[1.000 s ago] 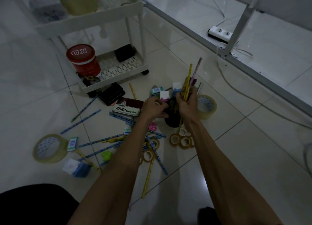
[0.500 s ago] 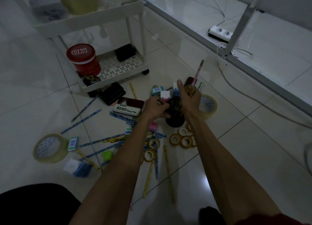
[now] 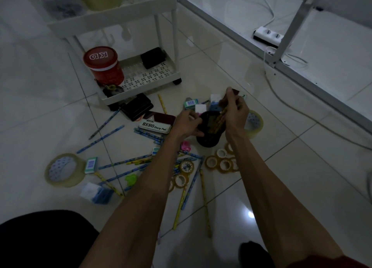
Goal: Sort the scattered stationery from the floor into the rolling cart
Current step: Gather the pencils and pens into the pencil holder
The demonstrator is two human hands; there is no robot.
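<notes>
Left hand (image 3: 188,123) gripped the side of a black cylindrical pencil cup (image 3: 208,140) – fingers curled round it. Right hand (image 3: 235,113) pinched a bundle of yellow wooden pencils (image 3: 218,120), lower ends inside the cup. Cup sat low among floor clutter (tile contact unclear), near the white plastic rolling cart (image 3: 141,91) – blue pencils (image 3: 124,162) lay scattered beside it.
</notes>
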